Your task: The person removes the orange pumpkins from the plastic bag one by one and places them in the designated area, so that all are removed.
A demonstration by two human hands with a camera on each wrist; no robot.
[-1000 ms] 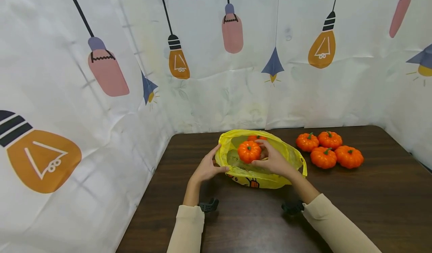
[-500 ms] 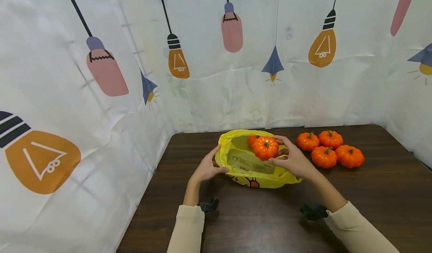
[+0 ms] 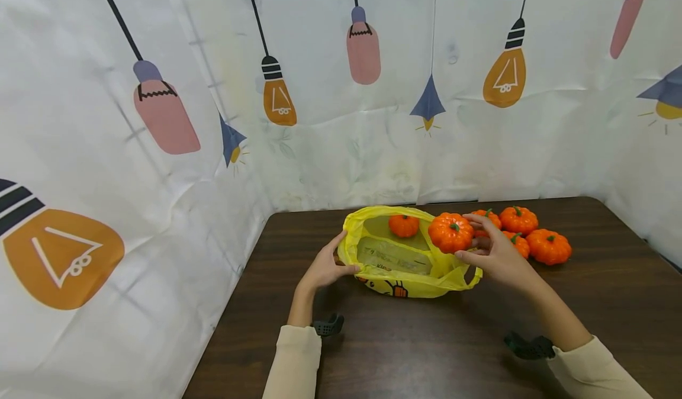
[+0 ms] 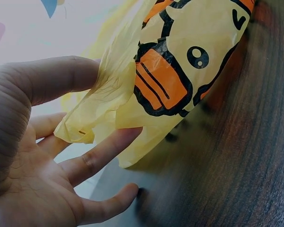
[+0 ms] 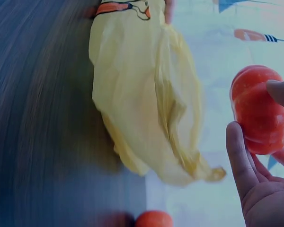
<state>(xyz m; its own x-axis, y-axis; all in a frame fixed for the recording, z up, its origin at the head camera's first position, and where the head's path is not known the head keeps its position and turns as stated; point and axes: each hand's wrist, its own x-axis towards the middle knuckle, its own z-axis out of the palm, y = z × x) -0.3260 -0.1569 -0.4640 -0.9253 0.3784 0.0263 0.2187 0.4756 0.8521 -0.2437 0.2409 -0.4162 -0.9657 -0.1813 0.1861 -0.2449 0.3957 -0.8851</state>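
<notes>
A yellow plastic bag [image 3: 373, 277] with a cartoon print lies on its side on the table, its mouth spread wide. My left hand [image 3: 323, 266] holds the bag's left edge, thumb in front and fingers at the side. In the left wrist view, the bag's plastic [image 4: 118, 94] passes between thumb and fingers. My right hand [image 3: 495, 254] grips a small orange pumpkin [image 3: 447, 233] in the air over the bag's right end. The right wrist view shows this pumpkin [image 5: 258, 111] between thumb and fingers. Another pumpkin [image 3: 403, 226] sits inside the bag.
Several more pumpkins [image 3: 549, 247] stand in a group on the dark wooden table [image 3: 426, 340], right of the bag; my right hand partly covers them. White cloth [image 3: 341, 150] printed with lamps hangs behind and along the left side.
My right hand has carried the pumpkin rightward from over the bag's middle to its right edge, uncovering the pumpkin inside. My left hand stays on the bag.
</notes>
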